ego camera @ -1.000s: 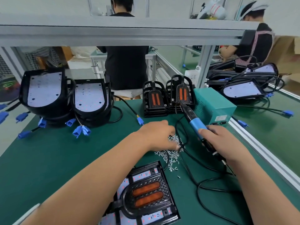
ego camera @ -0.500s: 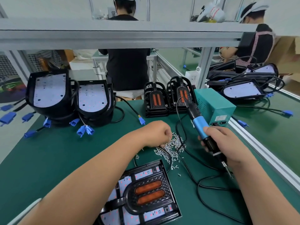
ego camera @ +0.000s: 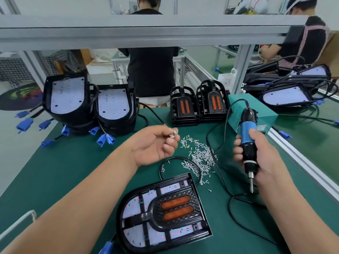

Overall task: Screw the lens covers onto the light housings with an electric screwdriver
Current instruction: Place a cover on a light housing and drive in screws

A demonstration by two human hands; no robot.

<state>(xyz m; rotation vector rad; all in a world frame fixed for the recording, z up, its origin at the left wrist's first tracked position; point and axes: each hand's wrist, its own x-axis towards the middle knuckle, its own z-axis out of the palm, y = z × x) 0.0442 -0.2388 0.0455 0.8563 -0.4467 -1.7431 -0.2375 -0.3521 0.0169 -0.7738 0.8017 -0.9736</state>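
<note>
Gripping electric screwdriver (ego camera: 248,142) upright, right hand (ego camera: 260,158), bit pointing down.

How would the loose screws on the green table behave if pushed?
The screw pile would probably scatter rather than slide together; strays already lie around it. Each looks tiny and light, so likely fiddly to pinch; the left hand holds a few at its fingertips.

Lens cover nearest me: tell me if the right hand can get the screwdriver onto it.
Probably yes: the right hand holds the screwdriver tip-down beside the lens cover, with only loose cable between.
</note>
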